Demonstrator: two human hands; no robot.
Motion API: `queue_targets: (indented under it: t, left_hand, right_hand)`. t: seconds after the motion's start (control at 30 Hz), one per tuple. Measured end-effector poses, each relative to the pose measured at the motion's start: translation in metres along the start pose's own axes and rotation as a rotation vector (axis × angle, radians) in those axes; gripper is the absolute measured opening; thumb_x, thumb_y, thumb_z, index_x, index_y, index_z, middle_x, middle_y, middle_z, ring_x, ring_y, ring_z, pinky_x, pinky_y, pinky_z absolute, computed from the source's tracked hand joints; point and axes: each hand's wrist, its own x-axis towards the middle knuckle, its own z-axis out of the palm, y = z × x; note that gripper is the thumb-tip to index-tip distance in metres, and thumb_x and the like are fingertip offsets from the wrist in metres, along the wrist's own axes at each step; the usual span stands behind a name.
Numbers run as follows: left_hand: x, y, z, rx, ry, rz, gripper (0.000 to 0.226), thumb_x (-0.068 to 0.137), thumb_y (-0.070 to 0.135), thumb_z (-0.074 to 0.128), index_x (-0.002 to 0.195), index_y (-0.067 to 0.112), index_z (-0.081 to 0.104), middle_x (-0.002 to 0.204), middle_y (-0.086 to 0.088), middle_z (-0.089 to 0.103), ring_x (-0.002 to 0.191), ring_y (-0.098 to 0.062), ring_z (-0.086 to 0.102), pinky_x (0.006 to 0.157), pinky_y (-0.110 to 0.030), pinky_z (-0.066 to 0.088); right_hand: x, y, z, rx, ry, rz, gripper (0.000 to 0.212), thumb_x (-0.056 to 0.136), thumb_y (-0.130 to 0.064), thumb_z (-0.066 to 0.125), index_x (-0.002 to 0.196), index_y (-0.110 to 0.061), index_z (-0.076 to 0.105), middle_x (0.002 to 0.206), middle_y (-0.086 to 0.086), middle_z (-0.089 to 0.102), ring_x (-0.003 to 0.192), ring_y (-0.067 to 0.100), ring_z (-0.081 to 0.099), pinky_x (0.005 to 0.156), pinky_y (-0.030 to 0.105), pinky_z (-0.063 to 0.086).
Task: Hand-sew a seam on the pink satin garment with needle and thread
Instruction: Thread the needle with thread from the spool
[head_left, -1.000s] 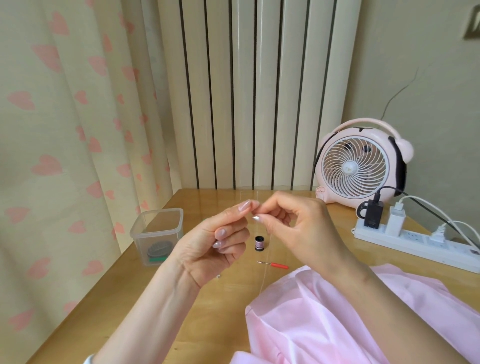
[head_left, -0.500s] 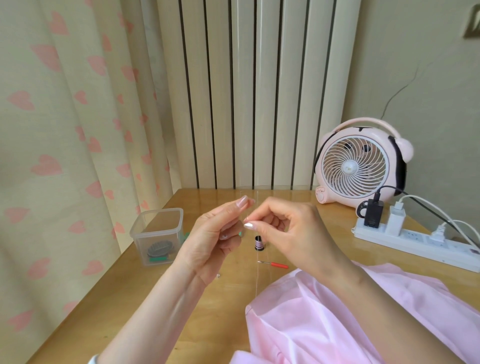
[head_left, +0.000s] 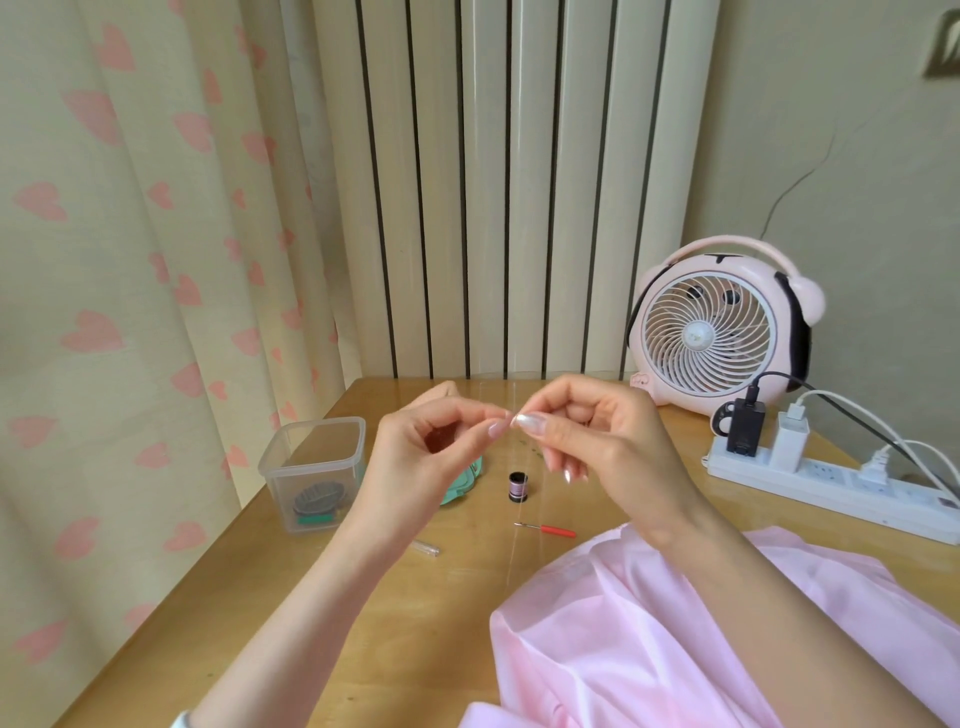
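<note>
Left hand (head_left: 415, 457) rotated since half second ago: back of hand faces camera, teal thing (head_left: 465, 480) on table uncovered behind it. Both hands raised over wooden table (head_left: 291, 613), fingertips meeting mid-air. Left thumb and forefinger pinched together; right hand (head_left: 602, 447) pinched too, apparently on thread (head_left: 515, 519), faint strand hanging straight down. Needle too small to make out. Pink satin garment (head_left: 649, 639) bunched at near right, under right forearm. Small spool (head_left: 518, 486), red-handled tool (head_left: 550, 529) between hands and fabric. Clear box (head_left: 311, 473) at left.

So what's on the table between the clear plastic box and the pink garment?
Head view: a green item, partly hidden by the left hand, the thread spool, a red-handled tool and a small clear tube.
</note>
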Motion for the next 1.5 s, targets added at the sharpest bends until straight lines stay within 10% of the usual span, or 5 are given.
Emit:
queue_targets:
  t: [0.17, 0.4, 1.27, 1.5]
  left_hand:
    - [0.003, -0.004, -0.005, 0.341, -0.002, 0.197, 0.014, 0.078, 0.027, 0.069, 0.081, 0.015, 0.074, 0.062, 0.013, 0.04, 0.057, -0.002, 0.04, 0.055, -0.01, 0.029]
    - [0.0, 0.0, -0.003, 0.235, -0.064, 0.017, 0.031, 0.078, 0.045, 0.065, 0.078, 0.014, 0.071, 0.063, -0.017, 0.06, 0.056, -0.026, 0.047, 0.053, -0.022, 0.036]
    - [0.001, -0.002, -0.005, 0.187, -0.048, -0.127, 0.032, 0.078, 0.013, 0.076, 0.056, 0.013, 0.054, 0.039, 0.011, 0.037, 0.042, -0.006, 0.028, 0.044, -0.014, 0.027]
    - [0.002, -0.003, -0.005, 0.198, 0.011, -0.085, 0.031, 0.072, 0.02, 0.079, 0.055, 0.016, 0.054, 0.059, -0.023, 0.059, 0.055, -0.033, 0.052, 0.052, -0.031, 0.042]
  right_hand:
    - [0.0, 0.0, -0.001, -0.01, -0.037, 0.02, 0.01, 0.081, -0.015, 0.067, 0.076, -0.007, 0.067, 0.049, 0.003, 0.053, 0.045, 0.012, 0.042, 0.044, 0.015, 0.035]
    - [0.002, 0.004, 0.0, -0.071, 0.034, 0.045, 0.01, 0.086, -0.012, 0.066, 0.079, -0.005, 0.065, 0.049, 0.005, 0.051, 0.043, 0.01, 0.04, 0.044, 0.015, 0.034]
    - [0.004, 0.014, -0.008, -0.307, -0.163, 0.094, 0.024, 0.086, -0.003, 0.064, 0.103, -0.018, 0.071, 0.053, -0.01, 0.051, 0.049, 0.002, 0.049, 0.056, 0.01, 0.037]
    - [0.002, 0.011, -0.003, -0.389, -0.105, 0.053, 0.007, 0.084, -0.013, 0.07, 0.087, -0.016, 0.075, 0.047, -0.01, 0.048, 0.044, 0.0, 0.045, 0.051, 0.009, 0.033]
